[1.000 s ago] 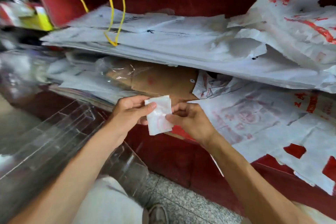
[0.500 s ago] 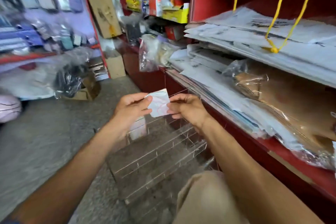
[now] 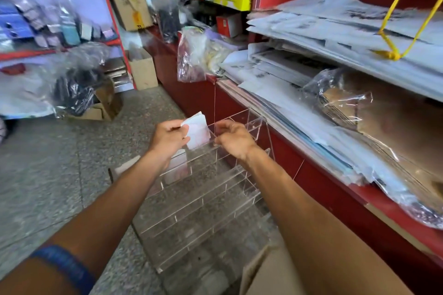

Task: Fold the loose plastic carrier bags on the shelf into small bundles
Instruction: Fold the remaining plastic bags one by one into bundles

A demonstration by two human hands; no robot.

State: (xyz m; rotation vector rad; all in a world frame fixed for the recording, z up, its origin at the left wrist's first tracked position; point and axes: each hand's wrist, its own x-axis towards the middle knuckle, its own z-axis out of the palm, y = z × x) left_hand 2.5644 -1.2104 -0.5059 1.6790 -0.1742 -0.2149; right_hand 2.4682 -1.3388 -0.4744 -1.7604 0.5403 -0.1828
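Note:
A small folded white plastic bag bundle (image 3: 197,130) with faint red print is pinched at its left edge by my left hand (image 3: 167,139), held above a clear acrylic rack (image 3: 203,199). My right hand (image 3: 236,140) hovers just right of the bundle with fingers loosely curled, and a narrow gap shows between its fingertips and the bundle. Flat white carrier bags (image 3: 299,112) lie stacked on the red shelf (image 3: 335,199) to the right.
A clear wrapped brown package (image 3: 383,122) lies on the shelf under an upper layer of white sheets tied with yellow cord (image 3: 393,52). A clear bag of goods (image 3: 191,60) hangs at the shelf's end. Cardboard boxes (image 3: 142,69) and bagged stock stand on the stone floor at left.
The view has swung left from the shelf to the aisle and rack. The bundle moved with my hands over the rack, and my right hand has let go of its right edge.

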